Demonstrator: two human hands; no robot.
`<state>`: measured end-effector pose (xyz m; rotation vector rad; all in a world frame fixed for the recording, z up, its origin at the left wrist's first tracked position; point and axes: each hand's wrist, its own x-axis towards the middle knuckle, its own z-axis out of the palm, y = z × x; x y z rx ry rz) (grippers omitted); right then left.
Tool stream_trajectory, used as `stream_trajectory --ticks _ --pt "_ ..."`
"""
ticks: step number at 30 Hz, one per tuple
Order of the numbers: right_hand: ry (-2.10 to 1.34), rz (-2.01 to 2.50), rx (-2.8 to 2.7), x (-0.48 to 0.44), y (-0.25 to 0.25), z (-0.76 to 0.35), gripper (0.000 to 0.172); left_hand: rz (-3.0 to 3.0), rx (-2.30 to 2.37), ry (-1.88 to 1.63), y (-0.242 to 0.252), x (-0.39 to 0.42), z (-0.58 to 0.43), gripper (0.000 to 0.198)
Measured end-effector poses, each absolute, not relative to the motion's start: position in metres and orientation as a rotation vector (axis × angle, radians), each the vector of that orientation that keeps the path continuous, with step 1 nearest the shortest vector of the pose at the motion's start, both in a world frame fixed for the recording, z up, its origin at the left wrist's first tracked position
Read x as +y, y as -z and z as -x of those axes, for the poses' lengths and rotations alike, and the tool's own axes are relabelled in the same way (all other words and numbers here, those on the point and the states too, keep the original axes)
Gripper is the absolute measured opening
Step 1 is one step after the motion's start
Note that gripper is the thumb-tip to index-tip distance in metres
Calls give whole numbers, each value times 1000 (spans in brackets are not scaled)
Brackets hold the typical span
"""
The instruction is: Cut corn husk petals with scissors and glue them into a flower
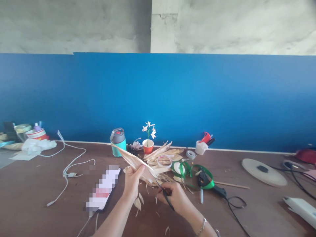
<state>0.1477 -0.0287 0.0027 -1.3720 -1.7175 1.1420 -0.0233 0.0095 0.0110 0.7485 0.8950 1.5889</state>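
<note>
A long, pale dried corn husk (130,159) is pinched between the thumb and fingers of my left hand (133,181), its tip slanting up to the left. My right hand (176,197) grips dark-handled scissors (168,200), whose blades point up and left at the husk's lower right end. How far the blades are parted I cannot make out. Behind both hands lies a heap of dried husks (170,154). Small husk scraps (137,203) are scattered on the brown table below. Beyond the heap stands a red paper cup (148,148) holding white flowers (149,126) on a green stem.
Left of my hands are a phone (106,189), white cables (65,164) and a teal flask (118,148). On the right lie green ribbon (182,169), a black glue gun (203,179), tape (190,154), a white pen cup (201,147) and a round lid (264,172). A blue partition (172,95) stands behind.
</note>
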Motion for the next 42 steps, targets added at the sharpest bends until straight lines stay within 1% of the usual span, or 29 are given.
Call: stream_trajectory --ticks 6,11,17,25,30,38,42 --pt "-1121 1362 -1719 -26 2 -148 6 -736 885 -1594 -6 10 23 26" --pt "-1129 1360 -1700 -24 8 -149 9 -704 885 -1602 -2 11 20 28" --pt "-1118 1334 -1716 -22 12 -150 8 -682 876 -1609 -6 9 17 30" --pt "-1141 1337 -1694 -21 14 -151 12 -662 889 -1549 -3 5 12 29" --pt "-1121 1338 -1703 -21 17 -152 12 -611 894 -1573 -5 3 9 31" --pt "-1141 1341 -1686 -22 15 -150 14 -493 860 -1601 -3 -3 0 34" --pt "-1074 1355 -1718 -25 6 -149 12 -476 863 -1589 -6 -5 -2 33"
